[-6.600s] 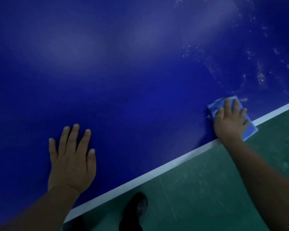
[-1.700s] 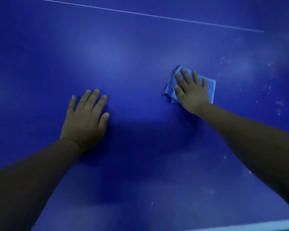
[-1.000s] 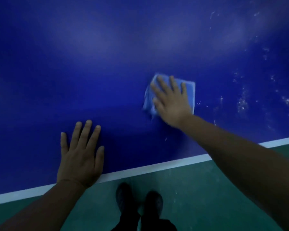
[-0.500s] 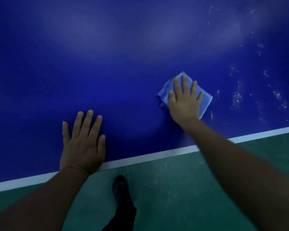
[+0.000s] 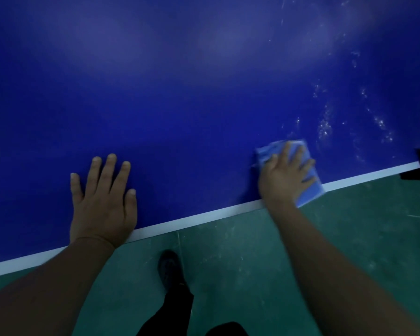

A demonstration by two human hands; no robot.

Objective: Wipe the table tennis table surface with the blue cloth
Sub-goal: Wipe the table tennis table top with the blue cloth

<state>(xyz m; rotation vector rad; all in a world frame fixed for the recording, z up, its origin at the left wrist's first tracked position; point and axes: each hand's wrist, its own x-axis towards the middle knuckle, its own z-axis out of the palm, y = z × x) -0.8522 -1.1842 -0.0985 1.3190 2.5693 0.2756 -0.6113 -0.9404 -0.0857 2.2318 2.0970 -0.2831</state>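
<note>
Hands both flat, fingers straight: left hand (image 5: 102,202) palm-down on dark blue tabletop (image 5: 180,105), holding nothing; right hand (image 5: 285,177) pressing folded light blue cloth (image 5: 309,190) at near white edge stripe (image 5: 199,218), cloth corner overhanging. White specks (image 5: 325,124) just beyond cloth. Green floor (image 5: 252,263) and dark shoe (image 5: 169,267) below.

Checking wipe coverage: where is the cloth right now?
The cloth lies under the right hand at the table's near white edge, one corner overhanging it.
</note>
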